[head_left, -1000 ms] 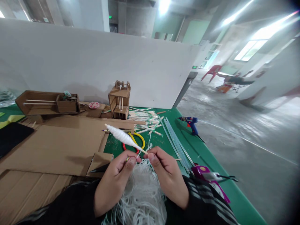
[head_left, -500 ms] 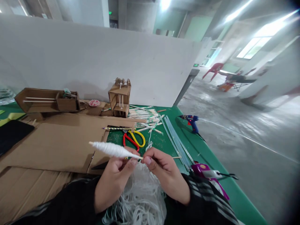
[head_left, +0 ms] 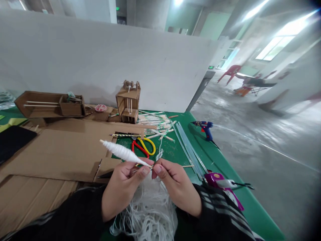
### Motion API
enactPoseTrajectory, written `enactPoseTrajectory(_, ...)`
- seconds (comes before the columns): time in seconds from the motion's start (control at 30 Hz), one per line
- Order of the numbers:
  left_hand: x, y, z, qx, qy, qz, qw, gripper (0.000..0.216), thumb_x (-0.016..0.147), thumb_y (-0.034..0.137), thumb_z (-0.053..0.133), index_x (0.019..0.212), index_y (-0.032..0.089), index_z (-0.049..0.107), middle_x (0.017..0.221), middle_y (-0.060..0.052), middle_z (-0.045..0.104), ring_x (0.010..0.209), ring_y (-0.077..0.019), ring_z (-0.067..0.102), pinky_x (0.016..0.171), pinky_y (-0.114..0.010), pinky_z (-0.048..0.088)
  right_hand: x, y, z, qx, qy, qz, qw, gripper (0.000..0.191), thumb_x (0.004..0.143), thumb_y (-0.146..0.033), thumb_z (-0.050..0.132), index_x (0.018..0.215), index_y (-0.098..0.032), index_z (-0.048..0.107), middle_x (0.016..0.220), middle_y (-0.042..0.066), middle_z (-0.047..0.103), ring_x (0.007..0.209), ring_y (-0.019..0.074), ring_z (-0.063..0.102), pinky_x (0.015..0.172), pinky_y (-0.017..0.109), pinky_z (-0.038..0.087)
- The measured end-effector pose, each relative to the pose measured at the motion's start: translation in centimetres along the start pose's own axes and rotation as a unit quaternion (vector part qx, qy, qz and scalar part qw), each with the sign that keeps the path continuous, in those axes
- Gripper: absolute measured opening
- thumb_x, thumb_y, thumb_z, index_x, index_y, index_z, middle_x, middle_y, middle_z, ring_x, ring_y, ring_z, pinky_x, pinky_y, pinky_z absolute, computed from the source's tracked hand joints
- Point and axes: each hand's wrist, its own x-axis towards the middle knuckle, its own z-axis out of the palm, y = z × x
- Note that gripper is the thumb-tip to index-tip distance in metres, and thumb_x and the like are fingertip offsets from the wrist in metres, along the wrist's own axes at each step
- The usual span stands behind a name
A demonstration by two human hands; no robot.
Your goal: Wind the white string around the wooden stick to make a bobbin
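White wound stick (head_left: 122, 152), slanting above the desk (head_left: 255, 214)

Nearest, a loose heap of white yarn (head_left: 152, 216) lies tangled between the forearms. Just beyond it, the left hand (head_left: 122, 190) has thumb and fingers clamped on the stick's thin lower part, while the right hand (head_left: 179, 190) pinches its very end, so that the fingertips of the two nearly meet. From there the wound stick tilts up and away to the left. It is slim at the grip, with a little pale wood showing; then the white winding swells to a plump, fuzzy spindle, faintly ridged by the turns of thread, and tapers again to a short bare wooden tip. Past it lie scissors (head_left: 143, 147) with one red and one yellow handle. To their right, clear sticks (head_left: 187, 147) point toward the desk's far edge, and a blue glue gun (head_left: 206, 130) sits by the right edge. A cardboard tower (head_left: 126, 93) stands at the far edge.
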Motion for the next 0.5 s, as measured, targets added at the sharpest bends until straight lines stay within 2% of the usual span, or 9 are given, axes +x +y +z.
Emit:
enactPoseTrajectory(0.1,-0.13,0.0,0.1,0.011,0.009,0.007,1.0,0.03,0.082,0.043,0.068,0.093,0.016,0.072,0.053,0.007,0.041,0.046,-0.0048,0.02,0.041,-0.019,0.016,0.03,0.0,0.0,0.007,-0.01,0.003,1.0,0.039,0.098,-0.041,0.042,0.071,-0.017,0.057,0.063,-0.003,0.049,0.06,0.0108,0.043,0.057,0.022,0.034)
enactPoseTrajectory(0.3,-0.41,-0.24,0.15,0.014,0.075,0.034,0.997,0.027,0.082,0.04,0.069,0.091,0.015,0.071,0.051,0.009,0.035,0.047,-0.0057,0.02,0.044,-0.019,0.021,0.06,-0.17,0.05,0.02,-0.017,0.004,1.0,0.041,0.099,-0.044,0.04,0.071,-0.017,0.055,0.064,-0.002,0.048,0.06,0.011,0.041,0.057,0.022,0.032)
enactPoseTrajectory(0.5,-0.53,-0.25,0.07,0.009,0.081,0.037,0.996,0.029,0.082,0.041,0.067,0.093,0.014,0.068,0.056,0.005,0.049,0.051,-0.0078,0.038,0.05,-0.02,0.033,0.11,-0.4,0.01,0.052,-0.03,0.025,0.998,0.041,0.099,-0.042,0.04,0.069,-0.017,0.054,0.061,-0.004,0.041,0.056,0.0099,0.036,0.055,0.022,0.031)
